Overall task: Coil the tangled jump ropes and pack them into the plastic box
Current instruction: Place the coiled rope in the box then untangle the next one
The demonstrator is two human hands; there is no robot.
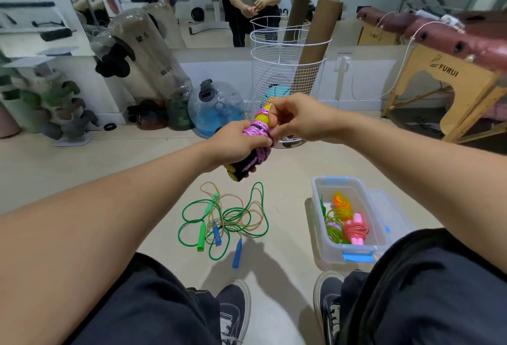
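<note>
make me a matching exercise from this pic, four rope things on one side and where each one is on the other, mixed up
Things
1. pink rope bundle
2. green jump rope
3. coral jump rope
4. blue handle

Places
A. coiled inside the plastic box
B. lying alone on the floor, nearest the shoes
C. gripped in the left hand while the right hand pinches its upper end
D. spread in tangled loops on the floor, left of the box

Pairs: 1-C, 2-D, 3-A, 4-B
</note>
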